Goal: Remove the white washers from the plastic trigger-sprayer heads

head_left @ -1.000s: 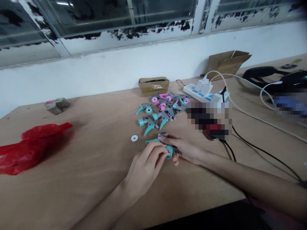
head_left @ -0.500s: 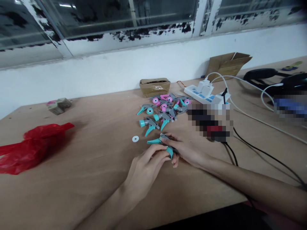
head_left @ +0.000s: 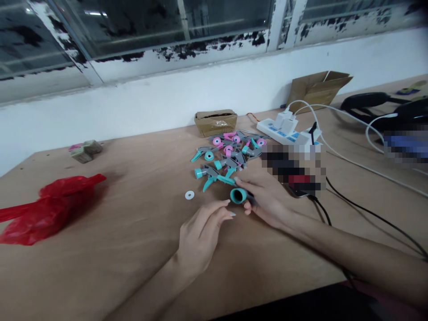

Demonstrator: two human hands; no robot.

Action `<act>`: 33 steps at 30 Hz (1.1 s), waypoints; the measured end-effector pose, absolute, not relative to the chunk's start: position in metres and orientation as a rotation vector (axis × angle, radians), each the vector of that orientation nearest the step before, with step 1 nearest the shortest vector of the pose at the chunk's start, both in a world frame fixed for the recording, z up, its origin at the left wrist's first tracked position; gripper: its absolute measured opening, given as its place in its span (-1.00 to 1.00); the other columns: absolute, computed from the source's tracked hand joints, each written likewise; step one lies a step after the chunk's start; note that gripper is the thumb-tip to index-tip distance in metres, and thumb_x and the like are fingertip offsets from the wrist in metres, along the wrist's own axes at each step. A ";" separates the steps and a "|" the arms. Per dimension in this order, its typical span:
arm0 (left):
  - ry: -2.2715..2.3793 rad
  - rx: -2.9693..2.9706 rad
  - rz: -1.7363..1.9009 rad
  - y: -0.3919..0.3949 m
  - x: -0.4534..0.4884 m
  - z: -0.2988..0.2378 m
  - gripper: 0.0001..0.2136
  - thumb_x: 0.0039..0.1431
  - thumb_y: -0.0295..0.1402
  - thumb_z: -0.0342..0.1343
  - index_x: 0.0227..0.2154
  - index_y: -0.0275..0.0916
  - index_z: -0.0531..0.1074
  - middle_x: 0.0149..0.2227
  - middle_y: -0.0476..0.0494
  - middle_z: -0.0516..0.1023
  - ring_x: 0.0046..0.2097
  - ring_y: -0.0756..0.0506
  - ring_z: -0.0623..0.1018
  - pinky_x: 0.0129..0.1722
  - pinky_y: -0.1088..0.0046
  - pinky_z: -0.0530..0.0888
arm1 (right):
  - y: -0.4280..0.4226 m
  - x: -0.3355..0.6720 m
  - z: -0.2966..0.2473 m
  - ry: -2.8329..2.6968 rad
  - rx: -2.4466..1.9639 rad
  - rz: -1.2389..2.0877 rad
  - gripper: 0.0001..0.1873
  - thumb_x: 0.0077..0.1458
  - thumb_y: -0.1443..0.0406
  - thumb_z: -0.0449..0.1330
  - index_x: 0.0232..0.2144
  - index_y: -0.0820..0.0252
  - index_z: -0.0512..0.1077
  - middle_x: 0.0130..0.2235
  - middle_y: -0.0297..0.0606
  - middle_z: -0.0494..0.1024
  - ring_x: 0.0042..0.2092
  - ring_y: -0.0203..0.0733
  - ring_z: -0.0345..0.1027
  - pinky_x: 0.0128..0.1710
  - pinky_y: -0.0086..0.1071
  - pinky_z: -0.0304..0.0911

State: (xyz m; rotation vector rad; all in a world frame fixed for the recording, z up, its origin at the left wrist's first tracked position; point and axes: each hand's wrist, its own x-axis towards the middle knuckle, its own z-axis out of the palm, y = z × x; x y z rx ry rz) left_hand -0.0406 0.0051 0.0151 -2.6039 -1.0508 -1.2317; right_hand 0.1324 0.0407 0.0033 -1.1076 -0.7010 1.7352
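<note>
My right hand is closed around a grey and teal trigger spray head. The open end of its teal collar faces me and looks dark inside, and its teal trigger points left. Just left of the collar is my left hand, its fingertips slightly apart and off the spray head; I see nothing between them. A flat white washer with a small centre hole lies on the table beyond my left hand. Behind my hands is a pile of grey spray heads with teal or pink parts.
A small cardboard box stands behind the pile. To the right are a white power strip with plugs and cables, a larger carton and black cables. A red plastic bag and small blocks lie left.
My left hand has let go of the teal collar and drawn slightly left and down. In my right hand, the spray head has turned so the collar's opening faces me.
</note>
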 end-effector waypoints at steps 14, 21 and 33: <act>-2.088 -2.446 -1.085 0.068 -0.090 0.003 -0.84 0.20 -0.26 -0.02 -0.31 -0.16 0.44 -0.32 -0.04 0.55 -0.29 -0.07 0.54 -0.25 0.39 0.43 | 0.047 0.141 -0.014 -1.449 -1.292 1.224 -0.54 0.05 0.02 0.13 -0.05 0.07 0.21 -0.28 -0.31 0.42 -0.66 -0.43 0.26 -0.76 -0.49 0.21; -1.956 -2.458 -0.839 0.071 -0.091 -0.002 -0.86 0.18 -0.34 0.01 -0.36 -0.18 0.47 -0.33 -0.10 0.42 -0.23 -0.10 0.45 -0.18 0.33 0.39 | 0.050 0.148 -0.008 -1.792 -1.390 0.814 -0.59 0.11 0.04 0.08 -0.06 0.10 0.27 -0.25 -0.21 0.51 -0.28 -0.10 0.44 -0.34 -0.27 0.32; -1.745 -2.465 -0.637 0.059 -0.087 0.003 -0.85 0.22 -0.31 -0.01 -0.30 -0.21 0.43 -0.24 -0.15 0.42 -0.18 -0.14 0.44 -0.14 0.29 0.39 | 0.044 0.143 -0.009 -1.878 -1.430 0.600 -0.62 0.11 0.05 0.09 -0.10 0.12 0.35 -0.12 -0.14 0.50 -0.10 0.03 0.38 -0.12 -0.14 0.23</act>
